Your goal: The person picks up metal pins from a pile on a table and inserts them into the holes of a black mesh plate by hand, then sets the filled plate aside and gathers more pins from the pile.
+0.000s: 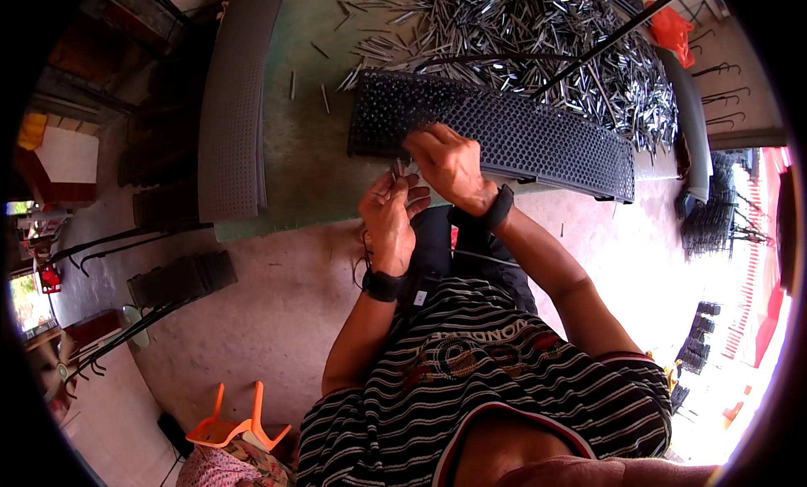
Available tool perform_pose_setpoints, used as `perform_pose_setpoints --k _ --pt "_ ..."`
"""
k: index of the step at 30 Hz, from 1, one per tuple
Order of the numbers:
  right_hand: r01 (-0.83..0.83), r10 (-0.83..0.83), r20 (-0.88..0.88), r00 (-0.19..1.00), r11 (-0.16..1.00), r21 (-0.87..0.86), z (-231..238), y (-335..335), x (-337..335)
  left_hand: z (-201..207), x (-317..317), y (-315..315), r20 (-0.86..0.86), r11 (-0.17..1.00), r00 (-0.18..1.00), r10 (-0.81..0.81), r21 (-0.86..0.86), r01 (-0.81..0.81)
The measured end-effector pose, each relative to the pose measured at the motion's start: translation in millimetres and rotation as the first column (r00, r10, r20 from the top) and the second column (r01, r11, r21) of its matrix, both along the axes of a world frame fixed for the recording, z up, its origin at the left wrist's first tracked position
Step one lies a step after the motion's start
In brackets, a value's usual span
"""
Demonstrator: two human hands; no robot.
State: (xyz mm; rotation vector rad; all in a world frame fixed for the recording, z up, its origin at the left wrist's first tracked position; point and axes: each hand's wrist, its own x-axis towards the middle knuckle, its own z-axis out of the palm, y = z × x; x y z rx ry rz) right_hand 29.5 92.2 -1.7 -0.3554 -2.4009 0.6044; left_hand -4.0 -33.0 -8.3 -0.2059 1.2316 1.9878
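A long black tray full of round holes (538,134) lies across the near edge of the green table. Just in front of its left part, my left hand (389,214) is closed with a few thin metal pins (400,166) sticking up from its fingertips. My right hand (447,163) is over the tray's near edge, fingers bent down and pinched together. What those fingertips hold, if anything, is hidden. Beyond the tray a large heap of short, shiny metal pins (538,33) spreads over the table. Dark wristbands sit on both wrists.
A stack of grey perforated sheets (231,142) stands at the table's left side. A few loose pins (325,98) lie on the green tabletop (294,167). A black rod (618,37) slants over the heap. An orange stool (239,424) is at the lower left.
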Motion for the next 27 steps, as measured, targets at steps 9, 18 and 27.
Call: perform_pose_setpoints --k 9,18,27 --pt "0.104 -0.119 0.036 0.992 0.629 -0.770 22.2 28.0 26.4 -5.7 9.9 18.5 0.046 0.992 0.994 -0.102 0.083 0.097" --pt "0.179 -0.256 -0.157 0.954 0.904 -0.389 6.5 71.2 7.9 -6.0 9.2 19.8 0.048 0.996 0.994 -0.094 0.019 0.093" --pt "0.147 -0.160 -0.086 0.983 0.980 -0.134 3.0 74.8 8.1 -4.1 6.2 16.3 0.049 0.997 0.996 -0.075 0.004 0.075"
